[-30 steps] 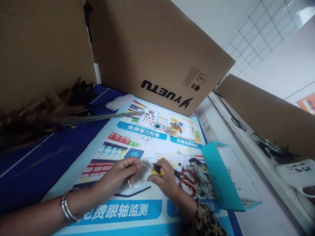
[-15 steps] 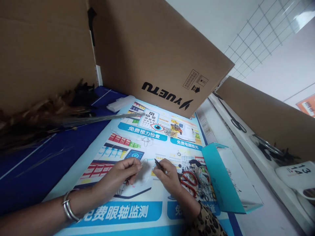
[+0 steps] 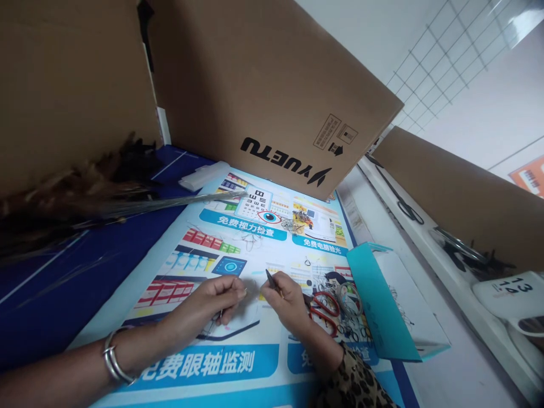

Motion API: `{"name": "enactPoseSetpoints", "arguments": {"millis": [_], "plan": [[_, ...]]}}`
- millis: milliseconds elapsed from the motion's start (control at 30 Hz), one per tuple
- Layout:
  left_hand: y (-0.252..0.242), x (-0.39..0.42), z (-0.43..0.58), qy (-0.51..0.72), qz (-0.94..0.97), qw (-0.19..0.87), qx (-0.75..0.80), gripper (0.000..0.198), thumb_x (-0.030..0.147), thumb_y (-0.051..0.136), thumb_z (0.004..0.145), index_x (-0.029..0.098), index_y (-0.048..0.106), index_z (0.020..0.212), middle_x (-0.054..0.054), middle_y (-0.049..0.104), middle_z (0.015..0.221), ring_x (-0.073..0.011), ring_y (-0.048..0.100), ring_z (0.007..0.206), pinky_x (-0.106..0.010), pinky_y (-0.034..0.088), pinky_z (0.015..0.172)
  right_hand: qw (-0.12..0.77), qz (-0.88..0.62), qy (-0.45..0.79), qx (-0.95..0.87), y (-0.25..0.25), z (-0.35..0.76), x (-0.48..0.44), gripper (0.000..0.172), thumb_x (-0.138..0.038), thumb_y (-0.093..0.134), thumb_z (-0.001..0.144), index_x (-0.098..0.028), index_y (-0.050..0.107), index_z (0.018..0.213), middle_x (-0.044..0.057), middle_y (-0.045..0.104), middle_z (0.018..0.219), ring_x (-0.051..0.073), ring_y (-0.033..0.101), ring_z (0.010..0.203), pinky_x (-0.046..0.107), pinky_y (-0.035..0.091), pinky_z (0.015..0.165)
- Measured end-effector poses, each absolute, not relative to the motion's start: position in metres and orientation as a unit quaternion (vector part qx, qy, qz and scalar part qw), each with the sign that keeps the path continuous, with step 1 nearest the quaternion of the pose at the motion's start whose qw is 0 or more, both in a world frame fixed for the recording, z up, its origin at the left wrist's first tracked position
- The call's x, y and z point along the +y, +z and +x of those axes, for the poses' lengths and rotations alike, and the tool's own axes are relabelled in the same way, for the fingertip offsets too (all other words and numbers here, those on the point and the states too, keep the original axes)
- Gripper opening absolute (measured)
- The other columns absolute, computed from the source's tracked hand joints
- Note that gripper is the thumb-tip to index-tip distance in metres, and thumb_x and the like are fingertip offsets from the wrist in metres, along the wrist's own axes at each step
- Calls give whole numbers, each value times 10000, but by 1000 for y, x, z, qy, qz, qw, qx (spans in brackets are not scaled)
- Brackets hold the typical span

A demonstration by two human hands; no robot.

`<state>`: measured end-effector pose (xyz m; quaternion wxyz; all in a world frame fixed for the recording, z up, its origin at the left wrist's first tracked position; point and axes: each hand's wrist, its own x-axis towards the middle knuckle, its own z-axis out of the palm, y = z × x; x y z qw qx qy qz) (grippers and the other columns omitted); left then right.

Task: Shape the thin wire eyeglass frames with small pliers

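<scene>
My left hand [image 3: 212,300] is closed, pinching a thin wire loop [image 3: 250,283] that is blurred and hard to make out. My right hand [image 3: 285,299] is closed round small dark pliers [image 3: 270,278], whose tip points up and left towards the loop. Both hands rest on a printed blue and white poster [image 3: 221,362] lying on the table. A silver bangle [image 3: 111,358] sits on my left wrist.
Red-handled scissors [image 3: 323,306] and a heap of wire rings [image 3: 349,317] lie right of my right hand. A teal paper bag [image 3: 382,306] lies further right. Brown feathers [image 3: 72,192] and wire rods [image 3: 170,201] lie at the left. Cardboard sheets [image 3: 263,85] stand behind.
The wire loop showed as a full ring a second ago; now it is blurred between my hands. My right hand has raised the pliers' tip and shifted slightly left.
</scene>
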<state>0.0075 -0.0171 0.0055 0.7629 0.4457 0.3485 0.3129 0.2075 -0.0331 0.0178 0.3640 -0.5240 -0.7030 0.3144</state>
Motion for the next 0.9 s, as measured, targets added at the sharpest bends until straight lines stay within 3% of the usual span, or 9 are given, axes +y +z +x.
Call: {"name": "enactPoseSetpoints", "arguments": {"millis": [133,333,567,900], "plan": [[5,-16,8,289,464,766,338,232,401,571,811,195,544,707,51,505,431,-100,377,399,-224,268,456,354,-496,387,-692,24,203,-35,191,-357,565,829,-174,621,829,-7,554,742,127,518,703,234,416,655],[4,-16,9,270,471,777,318,251,396,576,825,193,537,683,50,517,425,-83,366,391,-218,244,455,345,-486,423,-683,26,198,-36,243,-401,570,814,-174,579,729,-25,487,665,107,456,627,217,384,602],[4,-15,10,264,476,786,292,271,418,551,845,182,566,713,49,496,451,-76,373,386,-220,244,445,358,-480,474,-646,21,197,-37,268,-440,576,799,-178,556,743,-26,458,670,107,421,628,223,371,602],[0,-15,8,281,477,774,307,322,414,568,838,179,531,621,46,507,420,-83,375,396,-223,268,461,349,-468,506,-634,27,194,-34,232,-384,604,787,-165,556,730,-31,442,656,97,386,611,215,332,575]]}}
